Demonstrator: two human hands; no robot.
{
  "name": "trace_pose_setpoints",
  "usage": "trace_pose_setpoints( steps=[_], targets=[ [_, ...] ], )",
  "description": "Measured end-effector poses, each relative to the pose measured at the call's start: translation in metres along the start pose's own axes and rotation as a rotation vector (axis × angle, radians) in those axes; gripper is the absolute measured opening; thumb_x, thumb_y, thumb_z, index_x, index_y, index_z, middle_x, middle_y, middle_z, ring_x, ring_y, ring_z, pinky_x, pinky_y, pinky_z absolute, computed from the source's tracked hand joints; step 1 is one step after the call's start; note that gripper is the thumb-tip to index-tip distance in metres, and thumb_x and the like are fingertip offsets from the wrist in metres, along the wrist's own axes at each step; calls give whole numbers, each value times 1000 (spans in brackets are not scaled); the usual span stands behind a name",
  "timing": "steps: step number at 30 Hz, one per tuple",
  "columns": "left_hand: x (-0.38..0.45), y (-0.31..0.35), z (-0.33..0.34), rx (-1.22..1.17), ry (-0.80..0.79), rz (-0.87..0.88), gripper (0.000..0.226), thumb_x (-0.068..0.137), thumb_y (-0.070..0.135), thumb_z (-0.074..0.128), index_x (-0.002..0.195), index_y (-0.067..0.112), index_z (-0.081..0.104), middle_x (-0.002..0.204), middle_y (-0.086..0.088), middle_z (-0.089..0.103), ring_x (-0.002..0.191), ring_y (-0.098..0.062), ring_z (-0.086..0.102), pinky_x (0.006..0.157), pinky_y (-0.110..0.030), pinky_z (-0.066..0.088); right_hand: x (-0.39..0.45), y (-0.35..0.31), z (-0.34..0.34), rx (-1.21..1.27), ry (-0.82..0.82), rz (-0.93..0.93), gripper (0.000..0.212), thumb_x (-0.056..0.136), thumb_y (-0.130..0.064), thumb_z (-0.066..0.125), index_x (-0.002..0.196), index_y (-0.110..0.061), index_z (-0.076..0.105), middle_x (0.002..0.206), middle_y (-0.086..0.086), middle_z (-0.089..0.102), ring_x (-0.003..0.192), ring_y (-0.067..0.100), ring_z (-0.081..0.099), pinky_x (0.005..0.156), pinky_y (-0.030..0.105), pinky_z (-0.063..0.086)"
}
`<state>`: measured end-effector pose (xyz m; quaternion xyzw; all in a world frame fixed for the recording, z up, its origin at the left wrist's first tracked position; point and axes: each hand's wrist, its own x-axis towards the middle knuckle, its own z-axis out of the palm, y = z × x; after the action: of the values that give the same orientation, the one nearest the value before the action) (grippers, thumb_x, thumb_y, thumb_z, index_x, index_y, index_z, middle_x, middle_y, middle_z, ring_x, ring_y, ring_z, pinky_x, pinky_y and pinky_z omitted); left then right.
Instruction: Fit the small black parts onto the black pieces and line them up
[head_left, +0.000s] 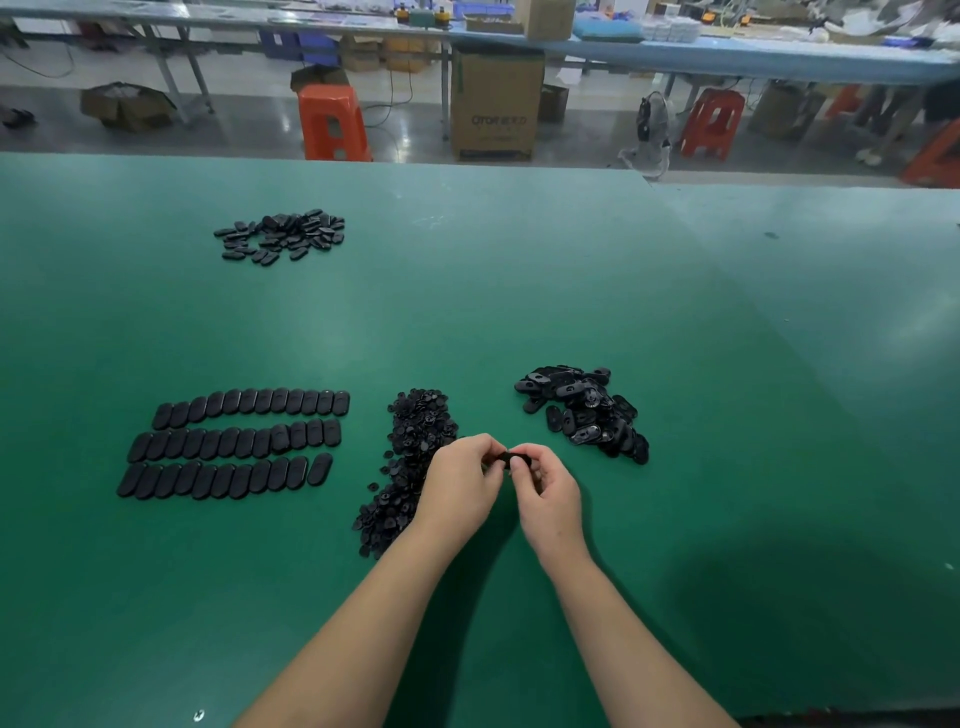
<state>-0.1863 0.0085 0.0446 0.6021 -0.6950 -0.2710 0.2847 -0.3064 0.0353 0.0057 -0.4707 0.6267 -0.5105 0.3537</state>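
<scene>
From the head camera I see a small black oval piece (508, 459), smooth and matte like moulded plastic, held up just above the green table (519, 291). It sits between my two hands: the left hand (461, 480) pinches its left end with curled fingertips, and the right hand (546, 488) pinches its right end between thumb and bent fingers. Most of the piece is hidden by the fingers, so I cannot tell whether a small part is already on it.

Just beyond and left of the left hand lies a long heap of small round parts (408, 467), dark and knobbly. Beyond and right of the right hand is a loose pile of oval pieces (584, 408), some showing a hollow side with a hole. Well to the left, three neat rows of finished ovals (236, 441) lie side by side, smooth backs up. Far off on the left is another scattered pile (283, 235) of black ovals. The table surface looks like a flat, slightly shiny mat.
</scene>
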Motion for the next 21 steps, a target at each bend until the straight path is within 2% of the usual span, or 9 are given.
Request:
trace_pose_setpoints(
  steps=[6,9,13,15,18,21],
  targets=[
    [-2,-6,0,96,0,98,17,94,16,62,107,18,72,95,5,70,80,-9,57,77,-24,48,0,2,1,-29,-24,-14,23,99,-14,61,93,-37,64,87,-20,70,78,2,64,72,19,51],
    [-3,-7,1,105,11,98,17,94,17,62,108,19,72,96,5,70,82,-10,59,77,-24,49,1,2,1,-35,-34,-10,22,99,-15,61,94,-36,64,88,-21,69,79,2,64,74,24,53],
    [-4,-8,-1,150,11,166,28,95,19,61,122,24,65,101,5,69,90,-16,64,82,-31,52,1,0,1,-21,-43,5,24,100,-14,60,95,-36,64,90,-21,71,84,4,66,81,30,55],
    [-5,-10,-5,276,16,246,25,97,24,57,121,27,64,100,7,68,90,-16,64,79,-33,53,1,1,1,14,-43,16,24,101,-14,58,98,-37,66,93,-18,72,86,5,67,82,31,55],
    [-7,-12,-13,399,59,272,22,97,30,55,116,26,64,98,7,67,88,-16,64,70,-33,52,0,1,2,38,-55,54,20,102,-23,55,108,-39,66,92,-8,72,73,10,57,72,38,49],
    [-8,-20,-33,328,198,93,18,92,29,60,109,24,65,92,8,66,78,-19,64,64,-33,50,-1,0,1,46,-37,85,19,100,-26,55,110,-39,63,89,-12,73,67,12,55,70,43,52]
  ],
)
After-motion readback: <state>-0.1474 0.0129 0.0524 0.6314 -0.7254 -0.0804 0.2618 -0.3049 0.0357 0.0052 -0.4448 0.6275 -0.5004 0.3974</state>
